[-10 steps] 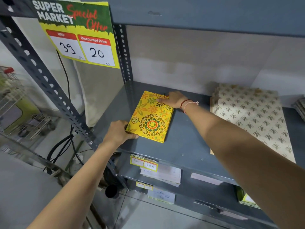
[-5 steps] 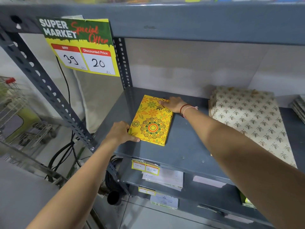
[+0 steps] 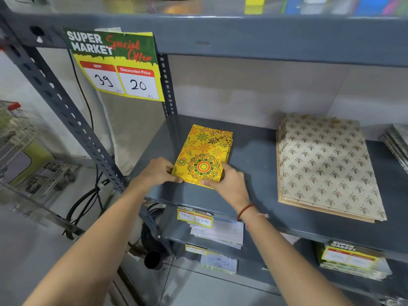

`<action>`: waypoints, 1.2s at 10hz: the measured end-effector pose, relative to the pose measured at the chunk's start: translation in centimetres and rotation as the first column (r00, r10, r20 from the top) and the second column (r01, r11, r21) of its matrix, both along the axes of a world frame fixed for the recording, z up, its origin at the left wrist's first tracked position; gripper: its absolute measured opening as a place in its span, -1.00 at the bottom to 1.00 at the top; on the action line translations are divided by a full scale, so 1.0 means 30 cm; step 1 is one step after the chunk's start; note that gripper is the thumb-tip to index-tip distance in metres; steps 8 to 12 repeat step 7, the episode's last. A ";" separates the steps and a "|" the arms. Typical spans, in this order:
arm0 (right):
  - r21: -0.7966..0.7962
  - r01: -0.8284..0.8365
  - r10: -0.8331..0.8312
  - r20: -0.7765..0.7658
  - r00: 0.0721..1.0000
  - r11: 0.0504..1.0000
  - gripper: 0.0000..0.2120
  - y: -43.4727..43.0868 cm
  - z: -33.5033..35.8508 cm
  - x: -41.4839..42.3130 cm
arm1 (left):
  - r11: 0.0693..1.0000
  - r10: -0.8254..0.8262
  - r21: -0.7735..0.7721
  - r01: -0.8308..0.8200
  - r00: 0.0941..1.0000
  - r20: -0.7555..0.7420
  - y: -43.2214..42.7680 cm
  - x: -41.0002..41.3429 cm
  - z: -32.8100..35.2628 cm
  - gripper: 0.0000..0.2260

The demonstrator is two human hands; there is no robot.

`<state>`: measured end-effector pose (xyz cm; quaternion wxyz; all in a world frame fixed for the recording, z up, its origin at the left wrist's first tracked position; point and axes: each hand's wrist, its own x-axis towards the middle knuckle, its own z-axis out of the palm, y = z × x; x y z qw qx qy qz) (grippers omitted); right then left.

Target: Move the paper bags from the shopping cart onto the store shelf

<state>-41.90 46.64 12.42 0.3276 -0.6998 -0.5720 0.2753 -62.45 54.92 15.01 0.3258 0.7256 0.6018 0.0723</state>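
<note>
A flat stack of yellow paper bags (image 3: pixel 204 151) with orange and green flower prints lies on the grey store shelf (image 3: pixel 254 164), near its left front corner. My left hand (image 3: pixel 157 172) grips the stack's near left corner. My right hand (image 3: pixel 228 182) holds the near right corner, thumb on top of the print. The shopping cart (image 3: pixel 15 138) shows only as wire mesh at the far left edge.
A stack of beige patterned paper bags (image 3: pixel 324 166) lies to the right on the same shelf, with another pile (image 3: pixel 397 144) at the far right edge. A price sign (image 3: pixel 117 65) hangs from the shelf above. Black cables (image 3: pixel 88 195) hang by the slanted upright. Lower shelves hold packets.
My right hand came back from the far edge of the yellow bags to their near right corner. The left hand kept its grip on the near left corner.
</note>
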 end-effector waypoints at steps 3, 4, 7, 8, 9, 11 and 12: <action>-0.061 -0.011 0.016 0.083 0.996 0.998 -0.48 -0.007 0.011 -0.007 | 1.000 0.019 0.007 -0.018 0.992 -0.121 -0.006 0.031 0.037 -0.61; -0.054 -0.019 0.024 0.090 0.996 0.998 -0.46 -0.025 0.023 -0.007 | 1.000 0.001 -0.005 -0.002 0.986 -0.169 -0.027 0.031 0.051 -0.65; 0.162 -0.053 0.022 0.187 0.982 0.985 -0.67 -0.189 0.137 0.051 | 0.910 -0.058 0.392 0.131 0.980 -0.192 -0.196 0.103 0.136 -0.55; 0.162 -0.053 0.022 0.187 0.982 0.985 -0.67 -0.189 0.137 0.051 | 0.910 -0.058 0.392 0.131 0.980 -0.192 -0.196 0.103 0.136 -0.55; 0.162 -0.053 0.022 0.187 0.982 0.985 -0.67 -0.189 0.137 0.051 | 0.910 -0.058 0.392 0.131 0.980 -0.192 -0.196 0.103 0.136 -0.55; 0.162 -0.053 0.022 0.187 0.982 0.985 -0.67 -0.189 0.137 0.051 | 0.910 -0.058 0.392 0.131 0.980 -0.192 -0.196 0.103 0.136 -0.55; 0.162 -0.053 0.022 0.187 0.982 0.985 -0.67 -0.189 0.137 0.051 | 0.910 -0.058 0.392 0.131 0.980 -0.192 -0.196 0.103 0.136 -0.55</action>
